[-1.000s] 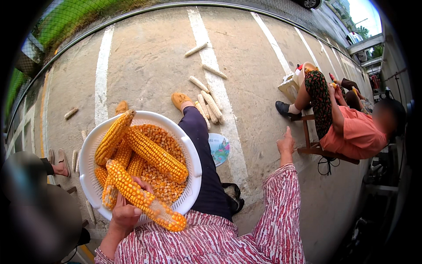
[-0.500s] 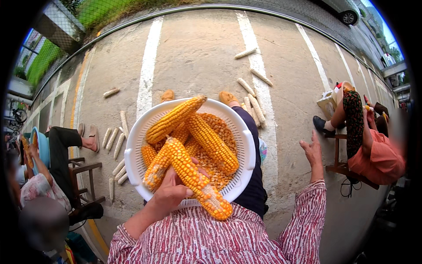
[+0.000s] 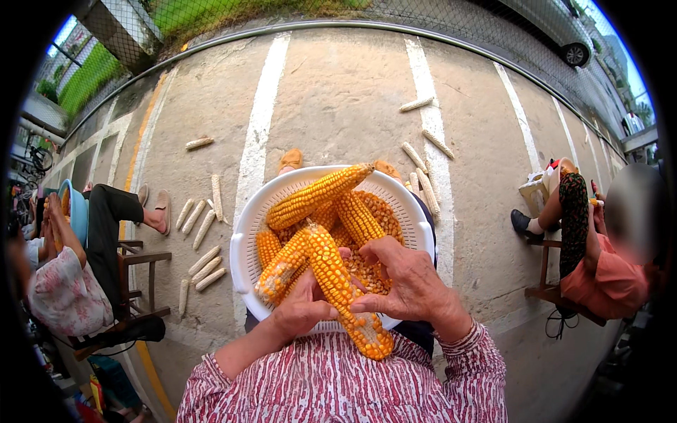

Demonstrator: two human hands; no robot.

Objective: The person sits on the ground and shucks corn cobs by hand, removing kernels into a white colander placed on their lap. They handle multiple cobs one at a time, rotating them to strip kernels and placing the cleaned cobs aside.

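Note:
My left hand [image 3: 300, 310] is closed under a yellow corn cob [image 3: 328, 271], which slants toward me and has a pale patch of bare core near its lower end. My right hand [image 3: 416, 285] is curled at the cob's right side, thumb against it, some fingertips partly hidden. A white perforated plastic basket [image 3: 243, 250] sits on my lap, holding loose kernels [image 3: 381, 211] and several more cobs, including one [image 3: 314, 194] lying across the top.
Several bare white cores [image 3: 204, 264] lie on the striped concrete. Seated people on wooden chairs flank me, one at left [image 3: 67, 275] with a blue basin, one at right [image 3: 599, 271] with cob in hand. A mesh fence [image 3: 282, 14] runs across the far side.
My right hand has moved from out beside the basket in to the cob held by my left hand. The view has swung round, so the people on both sides now show.

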